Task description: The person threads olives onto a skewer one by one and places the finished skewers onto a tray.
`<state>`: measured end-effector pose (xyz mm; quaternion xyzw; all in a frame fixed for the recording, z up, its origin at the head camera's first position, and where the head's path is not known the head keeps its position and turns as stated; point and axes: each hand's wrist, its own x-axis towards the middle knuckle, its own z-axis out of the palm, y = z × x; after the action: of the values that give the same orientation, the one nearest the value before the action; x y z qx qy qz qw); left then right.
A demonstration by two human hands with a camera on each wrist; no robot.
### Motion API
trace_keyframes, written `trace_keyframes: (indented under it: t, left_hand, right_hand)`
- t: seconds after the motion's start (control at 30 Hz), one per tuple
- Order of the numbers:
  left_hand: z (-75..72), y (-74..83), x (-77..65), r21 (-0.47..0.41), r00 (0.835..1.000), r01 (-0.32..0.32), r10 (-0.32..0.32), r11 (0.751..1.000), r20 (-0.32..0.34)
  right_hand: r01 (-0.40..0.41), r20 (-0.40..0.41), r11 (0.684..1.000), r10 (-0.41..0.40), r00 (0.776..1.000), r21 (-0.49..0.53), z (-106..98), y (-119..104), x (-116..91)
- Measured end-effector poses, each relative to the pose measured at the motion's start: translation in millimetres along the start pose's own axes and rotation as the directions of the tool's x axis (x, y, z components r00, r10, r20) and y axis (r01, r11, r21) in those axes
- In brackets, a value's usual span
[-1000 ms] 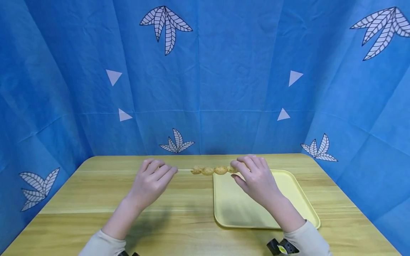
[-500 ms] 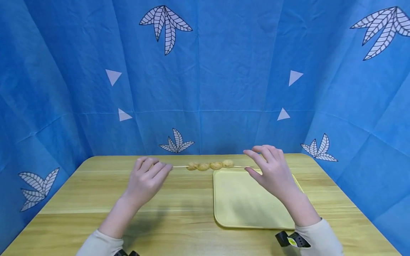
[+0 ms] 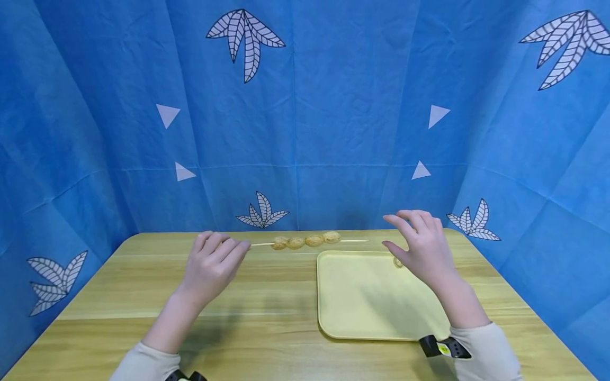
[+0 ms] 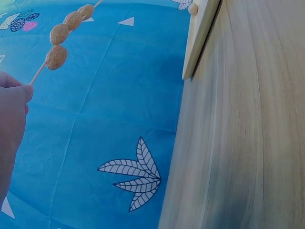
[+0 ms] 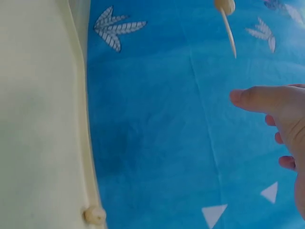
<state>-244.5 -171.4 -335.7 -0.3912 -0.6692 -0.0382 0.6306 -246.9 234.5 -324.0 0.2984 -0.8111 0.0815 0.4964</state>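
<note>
My left hand (image 3: pixel 212 264) pinches one end of a thin wooden skewer (image 3: pixel 355 241), held up roughly level above the table. Several light-brown, rough-skinned balls (image 3: pixel 313 241) are threaded along its middle; in the left wrist view the balls (image 4: pixel 59 34) touch one another. Past them, the skewer's bare far end points towards my right hand (image 3: pixel 424 246). That hand hovers apart from it, over the tray, with fingers spread and holding nothing. In the right wrist view the skewer tip (image 5: pixel 229 36) stands clear of the thumb (image 5: pixel 257 98).
A pale yellow tray (image 3: pixel 324 296) lies on the right of the wooden table (image 3: pixel 267 328). One loose light-brown ball (image 5: pixel 95 215) sits at the tray's edge; in the head view my right hand partly covers it. A blue patterned cloth (image 3: pixel 295 132) hangs behind and at both sides.
My right hand has let go of the ball at the skewer's end and moved away to the right. My left hand has drawn the skewer slightly left and up.
</note>
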Motion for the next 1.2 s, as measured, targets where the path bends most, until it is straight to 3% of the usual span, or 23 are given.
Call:
trace_keyframes:
  t: [0.2, 0.33, 0.43, 0.6, 0.7, 0.8, 1.0, 1.2]
  left_hand:
    - [1.0, -0.5, -1.4, 0.005, 1.000, 0.004, -0.004, 1.000, 0.002]
    - [1.7, -0.8, -1.3, 0.005, 1.000, 0.004, -0.004, 1.000, 0.004]
    - [1.7, -0.8, -1.6, 0.001, 1.000, 0.004, -0.004, 1.000, 0.004]
    - [1.1, 0.2, -1.4, -0.005, 1.000, 0.001, -0.001, 1.000, 0.005]
    - [1.6, 0.9, -0.7, -0.006, 1.000, -0.002, 0.002, 1.000, 0.004]
    - [1.3, 0.9, -1.7, -0.004, 1.000, -0.003, 0.003, 1.000, 0.008]
    - [1.8, 0.7, -5.3, -0.007, 1.000, -0.004, 0.004, 1.000, 0.023]
    - [2.5, -0.2, -6.5, -0.006, 1.000, -0.006, 0.006, 1.000, 0.019]
  right_hand:
    - [-0.100, 0.047, 0.995, 0.101, 0.994, -0.026, 4.9, 14.5, -10.8]
    - [-0.206, 0.094, 0.978, 0.208, 0.974, -0.031, 8.8, 21.9, -17.2]
    - [-0.294, 0.148, 0.955, 0.295, 0.944, -0.025, 11.0, 27.4, -22.3]
    - [-0.386, 0.300, 0.921, 0.384, 0.873, -0.056, 13.0, 38.2, -30.8]
    - [-0.358, 0.406, 0.929, 0.365, 0.838, -0.095, 14.0, 45.5, -35.3]
    - [-0.287, 0.484, 0.952, 0.301, 0.821, -0.106, 16.4, 51.8, -40.0]
    - [-0.116, 0.557, 0.991, 0.131, 0.820, -0.062, 24.2, 64.3, -50.8]
    - [0.028, 0.591, 1.000, -0.013, 0.806, -0.015, 30.1, 75.0, -54.9]
